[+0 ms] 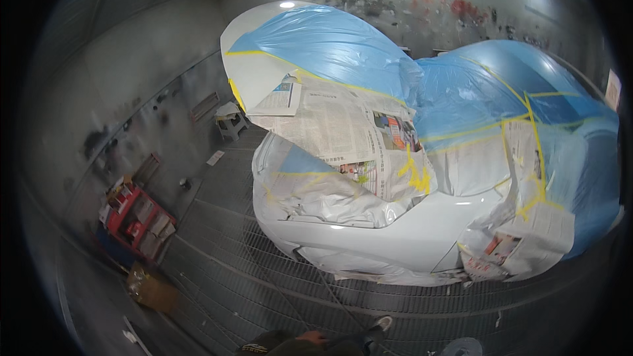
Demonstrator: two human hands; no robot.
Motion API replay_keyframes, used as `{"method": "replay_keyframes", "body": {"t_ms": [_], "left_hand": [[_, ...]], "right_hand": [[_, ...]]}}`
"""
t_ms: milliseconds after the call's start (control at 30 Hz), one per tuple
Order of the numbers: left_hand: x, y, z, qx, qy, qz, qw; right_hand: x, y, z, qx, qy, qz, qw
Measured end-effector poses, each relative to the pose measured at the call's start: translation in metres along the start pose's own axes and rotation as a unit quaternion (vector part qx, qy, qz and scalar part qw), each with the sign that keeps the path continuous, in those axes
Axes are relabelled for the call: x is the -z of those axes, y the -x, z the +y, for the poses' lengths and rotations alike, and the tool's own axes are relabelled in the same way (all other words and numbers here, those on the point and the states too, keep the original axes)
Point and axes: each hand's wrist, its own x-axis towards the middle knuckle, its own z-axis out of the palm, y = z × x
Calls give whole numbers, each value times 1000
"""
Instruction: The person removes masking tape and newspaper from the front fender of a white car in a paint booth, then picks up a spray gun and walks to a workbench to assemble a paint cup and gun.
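At the lower edge part of a hand [311,337], seemingly my left, shows beside dark clothing [267,343]. Its fingers are too small and dim to make out. My right hand is outside the picture. In front of me stands a car with a glossy white front fender [422,237]. Its raised hood is draped in blue plastic film [323,39] and newspaper [330,122]. Yellow masking tape [417,175] crosses the paper near the engine bay. More newspaper [537,240] hangs over the wheel area, and blue film [481,92] covers the windshield and door.
A grated floor [264,290] runs around the car. Left of it are a red shelf cart [142,224] with items, a cardboard box [151,288] and a small stool [231,122]. My shoe [383,323] is at the bottom, near a clear round object [461,347]. Paint-spattered walls [461,10] stand behind.
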Motion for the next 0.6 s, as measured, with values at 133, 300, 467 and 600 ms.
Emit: {"method": "replay_keyframes", "body": {"t_ms": [133, 300, 467, 600], "left_hand": [[-32, -74, -11, -38, -26, 18, 999], [-44, -134, 38, -354, -234, 47, 904], [-88, -114, 124, -213, -254, 101, 938], [-228, -177, 61, -257, -59, 241, 934]], "right_hand": [[7, -63, -40, 48, 35, -74, 995], [18, -141, -73, 110, 76, -169, 977], [48, -216, -83, 193, 119, -270, 936], [90, -280, -61, 283, 131, -401, 861]]}}
